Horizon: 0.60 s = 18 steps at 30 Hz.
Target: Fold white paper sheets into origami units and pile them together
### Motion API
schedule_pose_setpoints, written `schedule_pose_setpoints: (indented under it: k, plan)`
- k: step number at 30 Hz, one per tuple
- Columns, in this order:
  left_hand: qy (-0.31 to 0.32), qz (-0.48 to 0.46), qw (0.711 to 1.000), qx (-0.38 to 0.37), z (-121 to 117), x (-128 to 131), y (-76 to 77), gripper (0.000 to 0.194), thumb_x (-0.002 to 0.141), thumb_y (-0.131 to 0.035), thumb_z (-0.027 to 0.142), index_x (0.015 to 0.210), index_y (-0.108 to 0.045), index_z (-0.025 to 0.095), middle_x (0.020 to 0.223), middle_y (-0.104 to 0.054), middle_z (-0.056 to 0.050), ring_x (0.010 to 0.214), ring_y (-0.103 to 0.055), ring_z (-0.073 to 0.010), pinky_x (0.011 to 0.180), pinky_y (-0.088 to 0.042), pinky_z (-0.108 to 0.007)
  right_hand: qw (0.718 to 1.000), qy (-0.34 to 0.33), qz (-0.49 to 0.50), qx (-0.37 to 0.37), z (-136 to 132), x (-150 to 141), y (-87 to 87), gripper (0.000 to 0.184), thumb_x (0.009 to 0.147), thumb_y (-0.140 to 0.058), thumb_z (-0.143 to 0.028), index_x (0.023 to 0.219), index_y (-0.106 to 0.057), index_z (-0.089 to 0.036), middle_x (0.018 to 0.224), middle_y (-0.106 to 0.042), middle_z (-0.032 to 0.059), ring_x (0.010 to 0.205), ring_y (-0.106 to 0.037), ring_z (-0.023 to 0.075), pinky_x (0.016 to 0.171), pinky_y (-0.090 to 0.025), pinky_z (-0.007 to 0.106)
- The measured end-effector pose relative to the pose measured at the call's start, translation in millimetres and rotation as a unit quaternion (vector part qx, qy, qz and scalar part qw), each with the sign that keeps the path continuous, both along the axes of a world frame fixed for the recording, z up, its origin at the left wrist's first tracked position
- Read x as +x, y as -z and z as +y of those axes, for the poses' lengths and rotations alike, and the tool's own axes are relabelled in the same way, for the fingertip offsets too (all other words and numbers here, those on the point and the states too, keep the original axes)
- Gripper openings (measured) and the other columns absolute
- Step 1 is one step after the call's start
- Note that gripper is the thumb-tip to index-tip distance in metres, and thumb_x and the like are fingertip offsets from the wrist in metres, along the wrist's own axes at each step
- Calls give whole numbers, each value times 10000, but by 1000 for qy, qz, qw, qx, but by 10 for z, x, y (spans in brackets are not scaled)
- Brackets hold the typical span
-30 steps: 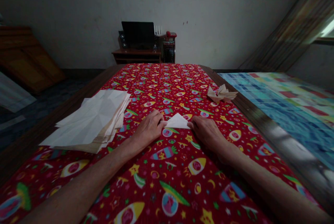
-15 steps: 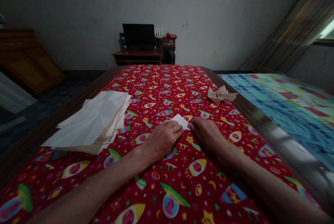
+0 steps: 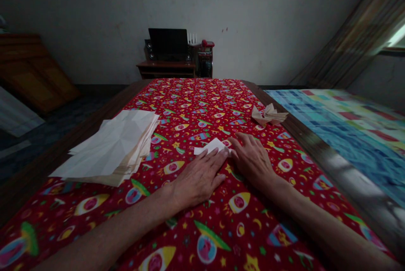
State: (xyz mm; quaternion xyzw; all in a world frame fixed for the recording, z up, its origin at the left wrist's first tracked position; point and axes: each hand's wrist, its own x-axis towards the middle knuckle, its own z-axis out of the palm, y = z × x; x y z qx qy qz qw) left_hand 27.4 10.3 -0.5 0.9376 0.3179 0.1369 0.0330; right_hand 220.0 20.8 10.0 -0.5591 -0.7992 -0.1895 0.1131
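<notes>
A small folded piece of white paper (image 3: 214, 146) lies on the red patterned tablecloth (image 3: 202, 111) in front of me. My left hand (image 3: 202, 177) lies flat, its outstretched fingers pressing on the paper's near edge and hiding part of it. Just to the right, my right hand (image 3: 252, 158) has loosely bent, parted fingers at the paper's right tip. Whether those fingertips touch the paper I cannot tell. Nothing shows in the right hand's grasp.
On the left lies a stack of creased paper sheets (image 3: 114, 144). Folded paper pieces (image 3: 269, 115) sit near the table's right edge. Beyond are a monitor (image 3: 168, 41) on a small desk (image 3: 166, 67) and, to the right, a patterned bed cover (image 3: 341, 123).
My left hand has flattened and slid right along the paper, uncovering its left end. My right hand has loosened from its pinch at the right tip and spread its fingers.
</notes>
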Motion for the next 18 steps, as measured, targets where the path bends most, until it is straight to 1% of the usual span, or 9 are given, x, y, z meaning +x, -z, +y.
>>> schedule_pose_setpoints:
  k: [2, 3, 4, 6, 8, 11, 13, 15, 18]
  plan:
    - [2, -1, 1000, 0, 7, 2, 2, 500, 953, -356, 353, 1396, -293, 131, 1452, -369, -119, 1374, -271, -231, 1133, -222, -407, 997, -66, 9, 23, -41, -10, 46, 342, 870, -471, -171, 1204, -543, -145, 1324, -486, 187, 1164, -471, 306, 902, -410, 438]
    - [3, -1, 1000, 0, 8, 2, 3, 486, 952, -358, 352, 1381, -318, 126, 1438, -390, -125, 1375, -267, -233, 1133, -222, -410, 994, -104, 21, 16, -65, -11, 82, 376, 879, -457, -170, 1249, -514, -129, 1358, -458, 190, 1211, -443, 301, 942, -399, 453]
    - [3, 1, 1000, 1, 8, 2, 4, 473, 953, -359, 351, 1365, -342, 120, 1425, -408, -131, 1377, -263, -235, 1134, -222, -413, 989, -144, 37, 5, -91, -11, 120, 394, 892, -432, -166, 1278, -491, -117, 1357, -469, 182, 1231, -439, 276, 966, -400, 440]
    - [2, 8, 1000, 2, 3, 3, 3, 466, 953, -358, 350, 1352, -363, 110, 1423, -409, -137, 1379, -256, -239, 1134, -220, -415, 981, -179, 58, -35, -149, -7, 184, 415, 924, -361, -169, 1327, -447, -114, 1332, -510, 155, 1239, -454, 228, 1010, -390, 421]
    - [-3, 18, 1000, 2, -5, 1, -1, 484, 957, -343, 355, 1368, -345, 99, 1445, -374, -139, 1379, -254, -243, 1135, -218, -410, 981, -174, 58, -60, -207, 1, 213, 449, 949, -344, -252, 1365, -400, -92, 1360, -482, 153, 1272, -425, 231, 1049, -356, 444]
    - [-14, 24, 1000, 4, -11, -23, -6, 543, 959, -317, 409, 1389, -319, 77, 1471, -321, -147, 1381, -248, -244, 1134, -232, -394, 982, -168, 35, -84, -271, 26, 202, 537, 961, -319, -373, 1405, -333, -71, 1428, -387, 147, 1333, -333, 252, 1085, -297, 488]
    - [-29, 25, 999, 11, -5, -63, -8, 554, 953, -330, 427, 1372, -353, 64, 1464, -327, -158, 1379, -251, -250, 1123, -259, -398, 980, -172, 22, -98, -289, 46, 190, 559, 962, -303, -409, 1417, -315, -84, 1453, -342, 139, 1357, -283, 244, 1097, -276, 488]
    - [-44, 31, 998, 18, 6, -123, -10, 525, 949, -354, 402, 1354, -388, 70, 1455, -346, -155, 1373, -267, -254, 1111, -286, -407, 980, -169, 19, -104, -294, 62, 188, 566, 959, -307, -425, 1421, -313, -96, 1466, -315, 134, 1373, -245, 234, 1107, -257, 484]
    - [-60, 38, 997, 30, 21, -228, -9, 488, 953, -355, 366, 1348, -404, 84, 1444, -369, -149, 1359, -304, -249, 1102, -303, -410, 982, -158, 18, -105, -293, 80, 198, 562, 961, -303, -424, 1414, -328, -93, 1468, -313, 127, 1378, -233, 222, 1113, -247, 479]
